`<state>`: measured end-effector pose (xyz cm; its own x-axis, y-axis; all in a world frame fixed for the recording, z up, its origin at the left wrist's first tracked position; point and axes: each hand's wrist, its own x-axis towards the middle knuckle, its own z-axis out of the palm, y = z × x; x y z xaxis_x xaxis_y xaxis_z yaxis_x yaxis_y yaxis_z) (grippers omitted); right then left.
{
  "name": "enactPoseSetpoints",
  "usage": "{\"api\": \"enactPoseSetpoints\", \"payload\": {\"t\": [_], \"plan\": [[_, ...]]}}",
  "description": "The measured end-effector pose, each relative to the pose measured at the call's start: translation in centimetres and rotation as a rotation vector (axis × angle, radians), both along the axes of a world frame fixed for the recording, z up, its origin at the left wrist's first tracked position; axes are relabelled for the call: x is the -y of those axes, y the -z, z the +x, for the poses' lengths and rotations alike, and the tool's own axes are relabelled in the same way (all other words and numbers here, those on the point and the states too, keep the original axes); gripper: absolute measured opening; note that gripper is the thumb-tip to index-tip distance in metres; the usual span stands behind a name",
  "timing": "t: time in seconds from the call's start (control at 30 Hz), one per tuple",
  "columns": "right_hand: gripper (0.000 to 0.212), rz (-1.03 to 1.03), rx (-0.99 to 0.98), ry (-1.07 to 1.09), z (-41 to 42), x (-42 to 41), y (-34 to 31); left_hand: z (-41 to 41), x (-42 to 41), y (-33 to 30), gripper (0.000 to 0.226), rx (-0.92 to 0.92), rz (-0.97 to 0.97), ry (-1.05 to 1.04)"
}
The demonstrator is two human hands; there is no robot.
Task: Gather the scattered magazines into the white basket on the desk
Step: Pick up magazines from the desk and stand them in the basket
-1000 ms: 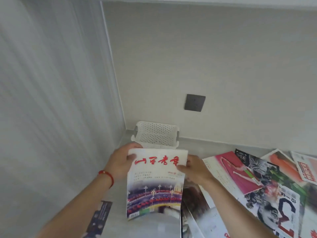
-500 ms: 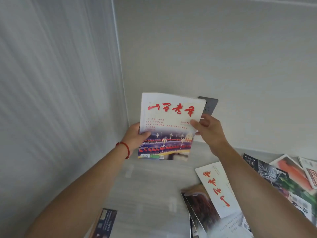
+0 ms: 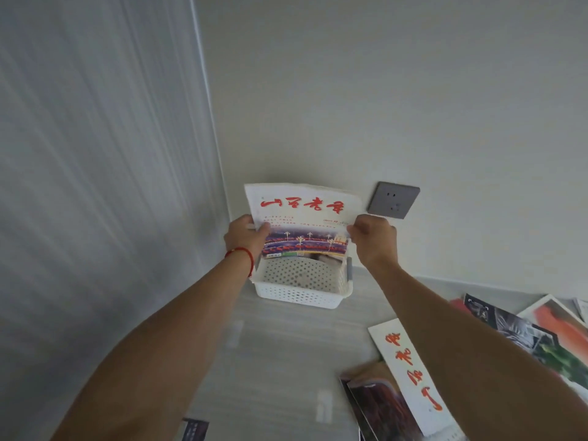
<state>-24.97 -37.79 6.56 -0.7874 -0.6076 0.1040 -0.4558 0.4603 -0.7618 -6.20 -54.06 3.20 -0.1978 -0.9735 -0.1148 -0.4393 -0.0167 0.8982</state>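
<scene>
I have the magazine with red calligraphy (image 3: 302, 218) upright at the centre of the frame, its lower edge already dipped behind the near rim of the white perforated basket (image 3: 299, 288), which sits on the grey desk (image 3: 270, 361) in the corner where the two walls meet. My left hand (image 3: 245, 235) pinches the left edge, thumb across the cover; my right hand (image 3: 372, 235) is curled around the right edge. Both are grasping the magazine about midway up.

To finish this step well, I judge the magazine should go down straight, kept parallel to the back wall, so its bottom corners do not catch on the rim or the perforations. Something pale already seems to lie inside the basket; I cannot tell what, so I would lower gently and feel for it. The light basket may slide or tip if I push sideways. Let go only when the lower edge rests on the bottom.

More magazines lie at the lower right: one white cover with red script (image 3: 410, 374), a dark cover (image 3: 381, 405) beside it, others beyond. A grey wall socket (image 3: 393, 200) sits right of centre.
</scene>
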Motion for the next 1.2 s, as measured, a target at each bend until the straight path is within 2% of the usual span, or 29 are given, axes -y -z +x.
{"api": "enactPoseSetpoints", "payload": {"t": [0.2,0.3,0.43,0.53,0.6,0.73,0.8,0.9,0.93,1.0,1.07,1.13,1.2], "plan": [[0.015,0.01,0.091,0.086,-0.7,0.7,2.8,-0.9,1.1,1.4,0.027,-0.038,0.078,0.022],[0.014,-0.024,0.132,0.132,-1.1,1.6,3.4,-1.3,2.3,1.5,0.027,0.01,0.079,0.072],[0.029,0.042,0.138,0.089,-1.6,2.7,3.8,-1.7,3.5,2.2,0.013,-0.022,0.149,0.142],[0.032,0.099,0.161,0.059,-2.0,3.0,3.8,-2.0,3.9,2.5,0.029,0.013,0.159,0.137],[0.031,0.109,0.202,0.047,-2.5,3.1,3.7,-2.5,4.0,2.3,0.031,0.065,0.146,0.127],[0.055,0.101,0.344,-0.055,-2.4,2.9,3.6,-3.2,3.4,2.5,0.012,0.063,0.167,0.117],[0.063,0.114,0.344,-0.072,-2.1,2.8,3.5,-3.3,2.6,3.1,0.026,0.044,0.202,0.171],[0.063,0.13,0.351,-0.079,-2.0,2.7,3.4,-2.9,1.9,3.6,0.065,0.0,0.274,0.276],[0.064,0.146,0.352,-0.083,-2.1,2.4,3.4,-2.7,1.9,3.6,0.072,-0.017,0.302,0.294],[0.062,0.188,0.347,-0.095,-2.1,1.2,3.5,-2.2,1.5,3.1,0.065,0.007,0.282,0.301],[0.054,0.284,0.268,-0.128,-1.8,-1.2,4.3,-1.8,-0.3,2.5,0.043,0.102,0.13,0.265],[0.051,0.425,0.162,-0.124,-1.6,-4.9,5.5,-1.7,-3.5,1.8,0.029,0.049,0.031,0.25],[0.051,0.581,0.097,-0.058,-1.6,-9.4,7.4,-2.0,-7.7,1.7,0.024,-0.018,0.05,0.361]]}}
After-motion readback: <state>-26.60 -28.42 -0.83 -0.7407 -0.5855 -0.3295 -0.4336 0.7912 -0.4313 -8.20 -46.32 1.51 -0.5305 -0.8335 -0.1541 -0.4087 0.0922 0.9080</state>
